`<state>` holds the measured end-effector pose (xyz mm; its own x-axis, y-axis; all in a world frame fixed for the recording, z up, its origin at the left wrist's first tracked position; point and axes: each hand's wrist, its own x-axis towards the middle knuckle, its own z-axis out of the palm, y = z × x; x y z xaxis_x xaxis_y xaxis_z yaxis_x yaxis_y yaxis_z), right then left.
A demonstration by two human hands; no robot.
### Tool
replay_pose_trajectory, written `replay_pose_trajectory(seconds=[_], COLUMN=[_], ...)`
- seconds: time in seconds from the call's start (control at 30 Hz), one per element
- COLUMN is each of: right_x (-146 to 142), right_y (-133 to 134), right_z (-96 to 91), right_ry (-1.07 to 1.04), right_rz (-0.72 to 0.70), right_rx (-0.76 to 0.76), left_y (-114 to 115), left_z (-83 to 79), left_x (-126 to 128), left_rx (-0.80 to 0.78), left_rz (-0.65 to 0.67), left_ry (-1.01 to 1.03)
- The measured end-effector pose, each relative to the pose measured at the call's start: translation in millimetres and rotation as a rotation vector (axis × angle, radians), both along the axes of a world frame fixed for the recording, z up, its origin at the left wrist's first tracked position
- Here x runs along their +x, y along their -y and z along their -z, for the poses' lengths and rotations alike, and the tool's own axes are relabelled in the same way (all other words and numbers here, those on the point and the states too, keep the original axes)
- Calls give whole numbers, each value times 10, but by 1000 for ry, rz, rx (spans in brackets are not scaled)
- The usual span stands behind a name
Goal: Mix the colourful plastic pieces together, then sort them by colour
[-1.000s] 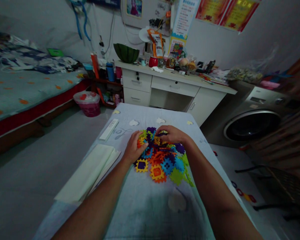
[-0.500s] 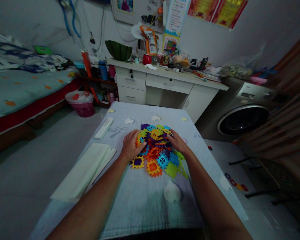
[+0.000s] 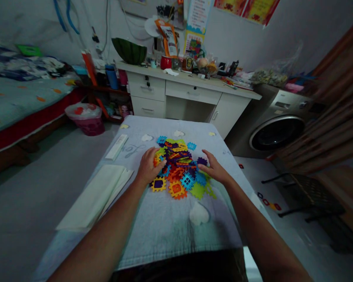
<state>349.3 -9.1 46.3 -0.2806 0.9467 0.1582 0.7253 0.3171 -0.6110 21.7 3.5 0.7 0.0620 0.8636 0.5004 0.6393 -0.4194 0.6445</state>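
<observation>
On a cloth-covered table (image 3: 176, 231), a folded white sheet (image 3: 91, 199) and a slim white box (image 3: 117, 147) lay at the left, well apart from the toys. Next came the left hand (image 3: 148, 166), curved against the near-left side of a heap of interlocking plastic pieces (image 3: 178, 172); in the dim light, whether its fingers gripped a piece could not be told. The heap (purple, orange, yellow, blue and lime) sat mid-table between both hands, with a lone blue piece (image 3: 191, 146) just beyond it. At the right, the right hand (image 3: 213, 168) was open, thumb and fingers parted about a purple piece (image 3: 202, 161) at the heap's edge. The step in hand looked to be gathering or sorting by touch, the left hand apparently bracing the heap; taking up a piece on the right would have called for those parted fingers to close.
</observation>
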Motion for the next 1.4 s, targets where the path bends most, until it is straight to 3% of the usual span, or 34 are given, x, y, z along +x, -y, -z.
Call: replay_pose_trajectory(seconds=[0.13, 0.23, 0.33, 0.7, 0.9, 1.03, 1.2, 1.4], right_x=[283, 268, 159, -453, -848, -841, -427, -19], right_y=[409, 607, 629, 42, -410, -562, -238, 495], right_z=[221, 370, 410, 410, 309, 188, 35, -67], right_ry=[230, 343, 398, 312, 105, 33, 175, 376], right_rz=[-7, -19, -30, -12, 11, 76, 47, -40], right_rx=[25, -15, -7, 181, 151, 130, 136, -98], left_y=[-15, -32, -37, -37, -22, -19, -27, -23], left_z=[4, 10, 11, 14, -8, -18, -13, -24], left_x=[2, 2, -2, -6, -7, -19, -25, -13], left_rx=[4, 2, -14, -51, -64, -62, -56, -67], left_rz=[-15, -23, -20, -13, -17, -30, -41, -41], left_ry=[24, 42, 57, 111, 141, 160, 178, 184])
